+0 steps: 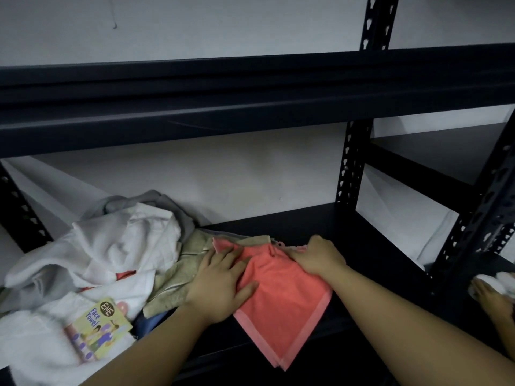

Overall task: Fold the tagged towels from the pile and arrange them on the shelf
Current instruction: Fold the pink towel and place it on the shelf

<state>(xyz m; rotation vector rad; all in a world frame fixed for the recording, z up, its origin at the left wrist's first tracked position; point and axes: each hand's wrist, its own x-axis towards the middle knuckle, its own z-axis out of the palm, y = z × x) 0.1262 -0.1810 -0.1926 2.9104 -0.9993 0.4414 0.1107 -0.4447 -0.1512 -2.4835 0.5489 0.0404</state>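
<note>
A coral-pink towel (281, 299) lies on the dark shelf board (370, 246), one corner hanging over the front edge. My left hand (220, 285) rests flat on its left part with fingers spread. My right hand (317, 256) is curled at the towel's far right edge and grips the fabric there. To the left sits the pile: white towels (111, 246), a beige towel (178, 277), grey cloth (167, 203) at the back. A yellow "Face Towel" tag (103, 327) lies on a white towel at the front.
An upper shelf beam (250, 107) runs across just above the work space. Perforated uprights (351, 168) stand at the back right, with another (485, 215) at the front right. A bare foot (493, 299) and white cloth show at the lower right.
</note>
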